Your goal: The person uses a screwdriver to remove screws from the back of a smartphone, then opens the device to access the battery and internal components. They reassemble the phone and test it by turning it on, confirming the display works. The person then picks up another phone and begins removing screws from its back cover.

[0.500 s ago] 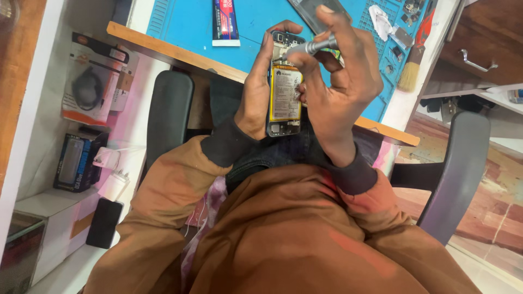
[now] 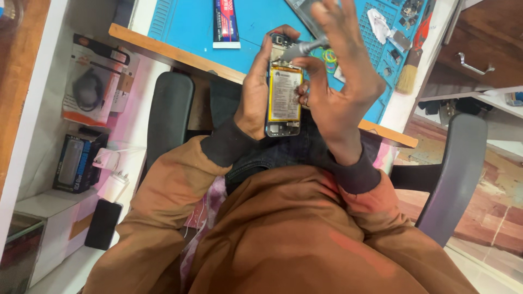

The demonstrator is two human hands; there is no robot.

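Since the earlier frame the right hand (image 2: pixel 340 92) has opened out: its fingers now fan upward instead of curling over the tool, while the opened phone (image 2: pixel 284 93) has kept its place above the lap, just short of the desk's near edge.

The left hand (image 2: pixel 256 90) grips the phone from its left side, thumb hooked over the top. The right hand pinches a metal screwdriver (image 2: pixel 303 48) between thumb and forefinger, remaining fingers spread wide, tip set at the phone's upper end above the yellow-labelled battery (image 2: pixel 285 92).

Judgement: the driver is best kept square to the screw, with light pressure and the phone held steady.

On the blue mat (image 2: pixel 185 24) lie a glue tube (image 2: pixel 225 22) at the far edge and a brush (image 2: pixel 411 60) toward the right edge. A charger (image 2: pixel 111 182) sits on the shelf to the left.

The driver tip and screw head are too small to make out; the mat's small parts are indistinct.
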